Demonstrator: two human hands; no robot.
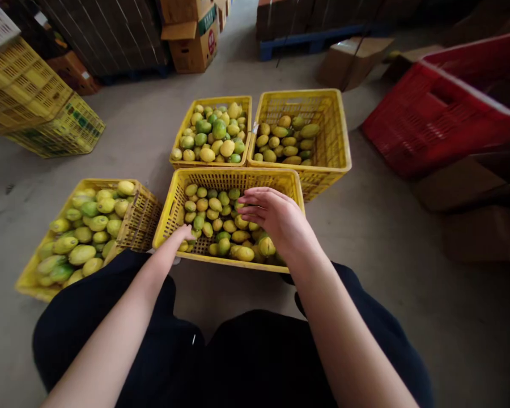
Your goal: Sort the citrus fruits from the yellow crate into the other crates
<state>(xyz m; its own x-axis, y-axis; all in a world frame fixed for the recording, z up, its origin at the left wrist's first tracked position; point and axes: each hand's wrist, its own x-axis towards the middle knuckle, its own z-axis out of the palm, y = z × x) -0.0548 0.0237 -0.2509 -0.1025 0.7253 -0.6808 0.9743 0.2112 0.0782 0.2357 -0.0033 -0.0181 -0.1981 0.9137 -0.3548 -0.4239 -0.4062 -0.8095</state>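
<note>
Your two hands work at the center crate [229,264], the yellow one standing on the floor [369,238] right before your dark trousers [246,357]. The fruit [211,215], yellow to green, lies loose in the center crate, heaped thicker toward its right side, while some of the slotted bottom shows at the front left. Your left hand [186,232] reaches over the center crate's left end, down among the fruit there; its fingertips are hidden, so you cannot tell whether that grip pinches a piece. Your right hand [274,218] hangs above the center crate's right half, its grip loose, fingers stretched out toward the left and slightly bent, with no fruit seen in it. Just left of the center crate stands the left crate [141,221], piled with fruit. Close behind the center crate are two more: the back-left crate [208,164], full nearly to its rim, and the back-right crate [330,127], filled only partway. Well right of the center crate stands a red bin [425,113]; well left and behind it, a crate stack [29,85].
</note>
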